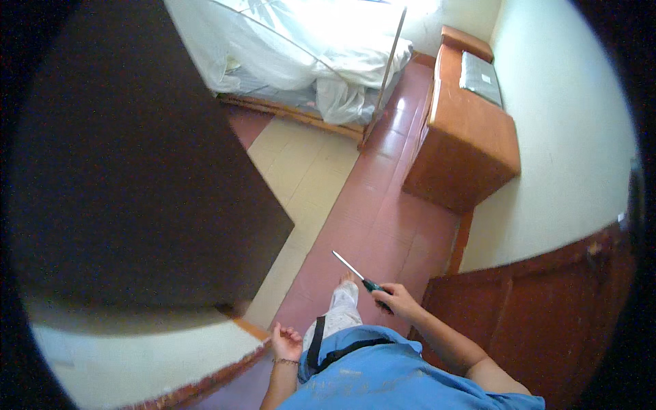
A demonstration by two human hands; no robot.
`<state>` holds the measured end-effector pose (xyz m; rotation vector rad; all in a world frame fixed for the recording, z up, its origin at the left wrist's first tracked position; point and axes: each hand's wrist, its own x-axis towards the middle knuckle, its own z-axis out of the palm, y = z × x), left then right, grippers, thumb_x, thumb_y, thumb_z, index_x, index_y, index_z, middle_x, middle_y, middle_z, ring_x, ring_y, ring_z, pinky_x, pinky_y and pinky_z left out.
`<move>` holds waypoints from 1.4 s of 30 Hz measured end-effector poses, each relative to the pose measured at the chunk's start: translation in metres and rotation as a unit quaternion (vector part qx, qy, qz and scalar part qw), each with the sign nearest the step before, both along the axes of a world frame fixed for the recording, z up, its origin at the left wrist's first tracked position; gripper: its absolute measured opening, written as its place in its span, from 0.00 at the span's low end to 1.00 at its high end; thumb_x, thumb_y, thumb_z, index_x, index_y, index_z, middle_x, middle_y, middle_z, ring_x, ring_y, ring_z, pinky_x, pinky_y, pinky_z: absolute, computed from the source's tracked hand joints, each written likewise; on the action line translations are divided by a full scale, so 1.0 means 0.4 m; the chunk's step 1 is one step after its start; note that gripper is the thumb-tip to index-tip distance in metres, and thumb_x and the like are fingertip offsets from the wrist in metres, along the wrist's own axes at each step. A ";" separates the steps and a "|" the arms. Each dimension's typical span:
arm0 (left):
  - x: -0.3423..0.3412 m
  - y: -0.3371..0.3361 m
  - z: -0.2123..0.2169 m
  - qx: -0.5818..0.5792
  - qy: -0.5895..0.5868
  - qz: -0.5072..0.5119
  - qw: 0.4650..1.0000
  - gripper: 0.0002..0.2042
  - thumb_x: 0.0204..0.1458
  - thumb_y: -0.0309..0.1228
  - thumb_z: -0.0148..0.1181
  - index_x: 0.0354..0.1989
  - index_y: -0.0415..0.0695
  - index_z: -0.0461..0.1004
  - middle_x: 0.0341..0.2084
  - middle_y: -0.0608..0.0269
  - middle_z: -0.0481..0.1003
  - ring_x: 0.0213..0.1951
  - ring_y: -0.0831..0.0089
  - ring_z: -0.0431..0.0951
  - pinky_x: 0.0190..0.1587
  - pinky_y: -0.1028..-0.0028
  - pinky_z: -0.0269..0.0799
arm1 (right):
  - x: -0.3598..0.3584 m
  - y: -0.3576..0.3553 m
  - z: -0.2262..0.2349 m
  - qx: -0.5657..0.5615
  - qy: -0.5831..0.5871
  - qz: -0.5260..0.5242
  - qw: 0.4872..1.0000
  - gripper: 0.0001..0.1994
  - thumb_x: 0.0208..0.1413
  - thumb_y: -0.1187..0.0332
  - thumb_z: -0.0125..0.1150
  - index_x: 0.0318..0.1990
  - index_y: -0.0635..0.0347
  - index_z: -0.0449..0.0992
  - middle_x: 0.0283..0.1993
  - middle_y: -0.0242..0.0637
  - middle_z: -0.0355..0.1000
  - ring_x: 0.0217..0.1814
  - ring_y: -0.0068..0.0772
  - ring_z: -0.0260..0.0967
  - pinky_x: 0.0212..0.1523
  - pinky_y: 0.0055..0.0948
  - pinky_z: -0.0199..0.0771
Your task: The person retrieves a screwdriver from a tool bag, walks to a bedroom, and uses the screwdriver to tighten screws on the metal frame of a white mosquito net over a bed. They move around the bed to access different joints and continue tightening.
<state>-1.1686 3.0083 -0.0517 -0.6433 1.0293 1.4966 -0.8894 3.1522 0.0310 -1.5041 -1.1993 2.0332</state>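
Blue shirt lowest in view; your left hand (286, 342) hangs loosely curled, holding nothing. Your right hand (398, 299) is pressed around a screwdriver (360, 275), grip on its green handle, shaft angled up-left over the red floor (383, 219). Dark door (137, 171) blocks your left; wooden cabinet (465, 143) right, bed (307, 61) beyond.

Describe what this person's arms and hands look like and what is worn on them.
Both forearms are bare; no gloves, and no sleeve reaches them. The left hand has a thin dark beaded bracelet at the wrist. The right hand shows no ring, watch or band. A light blue top covers the torso.
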 end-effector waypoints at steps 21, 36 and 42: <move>-0.024 1.405 0.072 0.041 0.063 0.009 0.997 0.07 0.53 0.37 0.55 0.26 0.49 0.71 0.20 0.69 0.71 0.21 0.75 0.68 0.22 0.76 0.65 | -0.049 1.371 0.024 0.067 -0.003 0.010 0.998 0.12 0.53 0.64 0.58 0.39 0.65 0.72 0.24 0.29 0.68 0.19 0.17 0.61 0.15 0.20 0.59; -0.594 2.045 0.094 0.030 0.209 0.113 0.971 0.06 0.53 0.35 0.56 0.29 0.48 0.70 0.24 0.69 0.72 0.22 0.79 0.69 0.23 0.79 0.63 | -0.639 2.290 0.328 0.044 0.077 0.182 0.979 0.13 0.53 0.67 0.57 0.42 0.64 0.64 0.28 0.37 0.70 0.21 0.22 0.66 0.18 0.22 0.66; -0.826 2.425 0.265 0.136 0.326 0.028 0.935 0.07 0.54 0.32 0.56 0.39 0.46 0.70 0.29 0.68 0.74 0.27 0.84 0.71 0.29 0.82 0.69 | -0.824 2.542 0.457 0.059 0.075 0.201 0.975 0.20 0.54 0.65 0.53 0.52 0.65 0.61 0.32 0.37 0.70 0.24 0.24 0.69 0.19 0.22 0.69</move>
